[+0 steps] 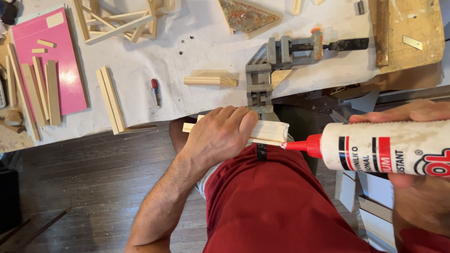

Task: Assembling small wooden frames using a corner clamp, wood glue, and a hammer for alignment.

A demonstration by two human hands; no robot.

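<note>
The fingers (234, 122) of the left hand (219, 136) are curled over and clamped on a pale, square-cut length of wood moulding (267, 131), held across the lap above the red shorts (276, 206), just off the near edge of the table (206, 42). The right hand (412, 145) is wrapped tight round a white plastic glue bottle with a red nozzle (389, 146), its tip touching the moulding's cut right end. The wood looks light and stiff, best gripped mid-length as it is; the bottle seems soft-walled, likely slippery if smeared, and I cannot see how much glue is in it. Farther off, a grey metal corner clamp (262, 70) sits on the table beside loose pale wood strips (111, 99) and a pink board (47, 65).
</note>
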